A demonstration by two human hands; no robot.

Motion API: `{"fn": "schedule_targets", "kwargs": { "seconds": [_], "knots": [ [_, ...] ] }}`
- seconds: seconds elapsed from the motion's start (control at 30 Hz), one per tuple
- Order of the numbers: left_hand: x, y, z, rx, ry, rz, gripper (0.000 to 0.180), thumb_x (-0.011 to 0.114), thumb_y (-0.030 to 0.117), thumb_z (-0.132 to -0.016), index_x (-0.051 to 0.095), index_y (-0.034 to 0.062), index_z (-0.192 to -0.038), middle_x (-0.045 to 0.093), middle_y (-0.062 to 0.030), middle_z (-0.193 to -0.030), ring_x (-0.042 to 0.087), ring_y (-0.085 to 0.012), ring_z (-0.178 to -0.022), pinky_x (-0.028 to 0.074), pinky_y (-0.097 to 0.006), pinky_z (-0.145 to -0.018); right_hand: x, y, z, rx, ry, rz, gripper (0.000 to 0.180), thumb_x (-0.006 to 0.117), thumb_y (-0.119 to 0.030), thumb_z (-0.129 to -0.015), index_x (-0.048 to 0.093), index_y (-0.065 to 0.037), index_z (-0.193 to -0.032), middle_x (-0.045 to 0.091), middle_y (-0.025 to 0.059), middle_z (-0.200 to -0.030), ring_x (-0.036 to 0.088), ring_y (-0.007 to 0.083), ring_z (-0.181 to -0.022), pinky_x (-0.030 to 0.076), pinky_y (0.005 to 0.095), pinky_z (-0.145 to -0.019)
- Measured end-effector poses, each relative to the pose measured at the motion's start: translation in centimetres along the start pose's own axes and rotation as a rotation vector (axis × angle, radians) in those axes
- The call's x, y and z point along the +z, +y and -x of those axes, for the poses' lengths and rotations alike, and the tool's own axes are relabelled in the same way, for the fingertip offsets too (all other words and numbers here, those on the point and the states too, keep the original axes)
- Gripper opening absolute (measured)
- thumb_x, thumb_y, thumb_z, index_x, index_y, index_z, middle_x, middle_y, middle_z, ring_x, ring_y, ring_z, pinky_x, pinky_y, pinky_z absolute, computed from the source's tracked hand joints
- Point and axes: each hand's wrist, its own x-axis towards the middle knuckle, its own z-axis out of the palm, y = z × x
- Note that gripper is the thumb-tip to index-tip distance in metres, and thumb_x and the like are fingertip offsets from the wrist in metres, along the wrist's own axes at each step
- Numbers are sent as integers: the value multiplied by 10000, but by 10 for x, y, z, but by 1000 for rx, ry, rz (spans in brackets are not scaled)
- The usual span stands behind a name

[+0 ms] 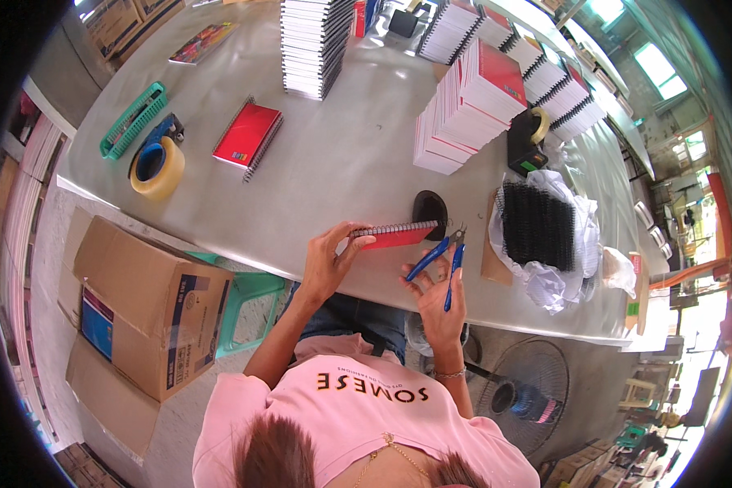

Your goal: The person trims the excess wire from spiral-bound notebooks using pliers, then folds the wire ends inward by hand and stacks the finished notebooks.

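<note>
A red spiral notebook [394, 235] is tilted up over the table's near edge, its black wire binding along the top. My left hand [330, 259] pinches its left end between thumb and fingers. Blue-handled wire cutters [455, 259] rest in my right hand [441, 304], palm up with the fingers loosely around the spread handles. The cutters' metal jaws point away from me, beside the right end of the notebook's binding. Behind that end, a dark oval object [431, 208] lies on the table, partly covered by the notebook.
Red-covered books [472, 106] and a tall spiral-bound stack [315, 49] stand farther back. At left lie another red notebook [249, 134], a tape dispenser [158, 167] and a green basket [134, 120]. Black binding coils [537, 225] sit on white wrapping at right. A cardboard box [150, 305] stands below left.
</note>
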Motion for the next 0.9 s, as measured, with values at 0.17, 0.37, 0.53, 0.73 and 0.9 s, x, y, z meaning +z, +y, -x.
{"fn": "schedule_targets", "kwargs": {
  "seconds": [0.17,0.37,0.53,0.73,0.9],
  "knots": [
    [2,4,0,-4,66,39,234,706,148,-858,683,35,-1061,706,-139,-988,681,-257,-846,523,-340,-783,5,-3,4,-92,25,619,654,524,-416,-976,268,-101,-1489,415,126,-1319,510,262,-1128,422,392,-969],
    [1,7,0,-57,52,93,234,694,137,-884,672,20,-1086,706,-87,-1015,681,-164,-902,535,-313,-818,18,-3,4,-346,-83,1252,740,709,-340,-859,322,-29,-1408,374,167,-1268,430,293,-1123,409,384,-949],
    [-2,4,0,-98,19,140,235,696,141,-880,679,29,-1086,707,-93,-1008,682,-159,-881,539,-299,-790,33,5,4,-353,-132,1217,701,755,-276,-824,371,-27,-1356,383,182,-1277,431,324,-1159,398,412,-962],
    [-1,1,1,-73,54,183,254,718,151,-860,690,45,-1090,719,-105,-980,689,-173,-839,536,-302,-787,42,13,3,-381,-187,1197,678,758,-238,-817,395,-31,-1351,454,187,-1246,469,346,-1128,402,441,-948],
    [1,2,1,-95,32,300,261,697,142,-887,676,44,-1128,724,-87,-1006,682,-157,-863,536,-309,-822,43,17,1,-357,-183,1204,687,758,-249,-815,398,-26,-1356,488,184,-1231,479,343,-1132,393,452,-945]
  ]
}}
